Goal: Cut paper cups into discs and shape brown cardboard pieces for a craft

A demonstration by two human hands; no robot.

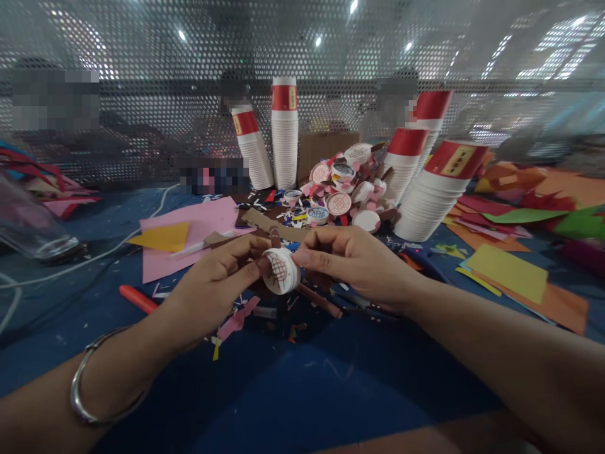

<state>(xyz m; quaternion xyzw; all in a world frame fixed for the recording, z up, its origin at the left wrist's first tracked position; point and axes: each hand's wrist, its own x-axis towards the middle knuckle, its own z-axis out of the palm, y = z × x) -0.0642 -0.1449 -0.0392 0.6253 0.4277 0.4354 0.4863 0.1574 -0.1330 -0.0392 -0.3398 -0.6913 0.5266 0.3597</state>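
**Left hand [215, 287] and right hand [357, 261] meeting at a white disc [281, 271]**

The left hand is pinching the disc's left side between thumb and fingers, holding its brown-crosshatched face in view above the blue table [302, 391]. The right hand is bending its fingers, its thumb touching the disc's right edge; whether it is also pinching the disc, I cannot tell. A silver bangle [77, 388] is circling the left wrist.

Below the hands, a brown strip [320, 300] and paper scraps [237, 318] are lying about. Beyond, decorated discs [338, 203] are lying heaped between stacks of red-and-white cups [285, 148]. Pink paper [203, 217] is lying to the left, yellow paper [508, 272] to the right.
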